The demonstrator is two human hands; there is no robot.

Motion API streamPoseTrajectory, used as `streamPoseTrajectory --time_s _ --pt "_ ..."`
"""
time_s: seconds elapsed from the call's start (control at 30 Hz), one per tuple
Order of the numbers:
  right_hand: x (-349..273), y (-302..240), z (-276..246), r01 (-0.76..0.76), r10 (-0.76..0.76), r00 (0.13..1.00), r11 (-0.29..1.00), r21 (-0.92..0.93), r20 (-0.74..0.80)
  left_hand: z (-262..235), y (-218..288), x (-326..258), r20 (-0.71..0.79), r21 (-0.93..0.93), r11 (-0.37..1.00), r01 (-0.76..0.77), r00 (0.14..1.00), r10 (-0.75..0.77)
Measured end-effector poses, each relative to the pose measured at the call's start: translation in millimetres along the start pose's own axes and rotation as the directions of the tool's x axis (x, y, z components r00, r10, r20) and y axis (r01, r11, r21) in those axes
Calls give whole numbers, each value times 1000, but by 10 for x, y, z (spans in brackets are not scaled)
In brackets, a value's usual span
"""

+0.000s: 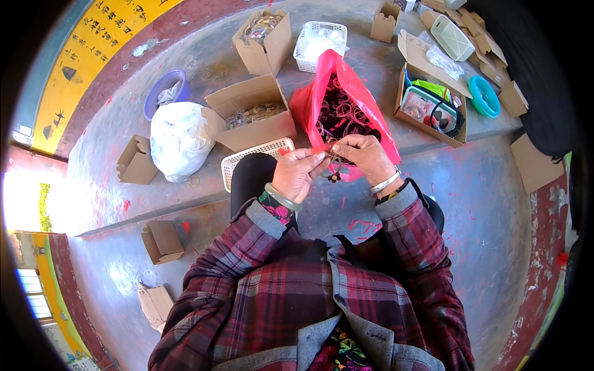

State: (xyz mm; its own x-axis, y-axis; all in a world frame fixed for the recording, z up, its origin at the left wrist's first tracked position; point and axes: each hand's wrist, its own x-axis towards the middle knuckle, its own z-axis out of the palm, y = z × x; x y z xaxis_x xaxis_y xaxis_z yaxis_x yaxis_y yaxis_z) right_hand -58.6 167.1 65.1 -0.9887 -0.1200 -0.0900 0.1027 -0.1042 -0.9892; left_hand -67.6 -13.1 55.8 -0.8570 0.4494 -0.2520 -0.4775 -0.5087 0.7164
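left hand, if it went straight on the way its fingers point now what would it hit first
Most likely the right hand, whose fingertips are just past the small red piece at the left hand's fingertips; depth is unclear in this single view.

Bag [304,110] lies before hands [366,158]; box [263,132] left, apparently holding trinkets [253,115].

The maroon plaid jacket [272,290] has grey cuffs [266,220] and a grey collar [375,337] over a bright floral garment [346,353]; the trousers [250,179] are black. The left hand [296,173] wears a pale green bangle [284,198], the right hand [366,154] a silver one [387,182].
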Motion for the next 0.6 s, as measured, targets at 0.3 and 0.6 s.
streamPoseTrajectory --time_s 0.3,0.6 --pt "-1 54 -1 -68 69 998 991 114 -3 -8 41 -5 3 -40 999 29 1000 -28" --pt "29 107 -18 -54 55 998 998 32 -23 -61 9 12 27 -52 998 29 999 -28"
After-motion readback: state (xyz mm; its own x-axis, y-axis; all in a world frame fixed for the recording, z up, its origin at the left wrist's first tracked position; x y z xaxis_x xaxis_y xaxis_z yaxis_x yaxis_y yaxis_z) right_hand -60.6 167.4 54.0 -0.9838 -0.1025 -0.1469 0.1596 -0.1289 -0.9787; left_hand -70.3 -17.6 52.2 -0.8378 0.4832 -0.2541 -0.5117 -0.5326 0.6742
